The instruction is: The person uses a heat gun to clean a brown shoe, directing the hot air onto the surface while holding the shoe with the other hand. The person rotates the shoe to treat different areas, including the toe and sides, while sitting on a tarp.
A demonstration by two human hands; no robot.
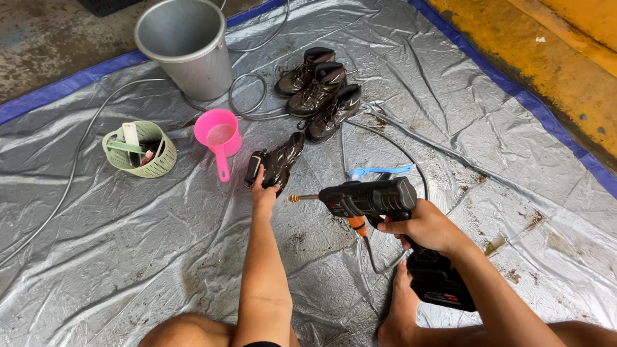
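Left of centre: green basket [140,149], pink scoop [218,136]. Centre: left hand [264,195], fingers closed on a dark boot [276,166], sole apparently turned up. Right hand [425,226] grips black spray gun [366,199], brass nozzle facing the boot. Rinsing step; aim must stay steady. Three boots [319,91] wait above.

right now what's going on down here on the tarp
A person sits on a crinkled silver tarp. The left hand holds up a muddy dark hiking boot, and the right hand grips a black cordless spray gun with its brass nozzle toward that boot. Three more dark boots lie beyond, near a grey metal bucket, a pink plastic scoop and a green basket.
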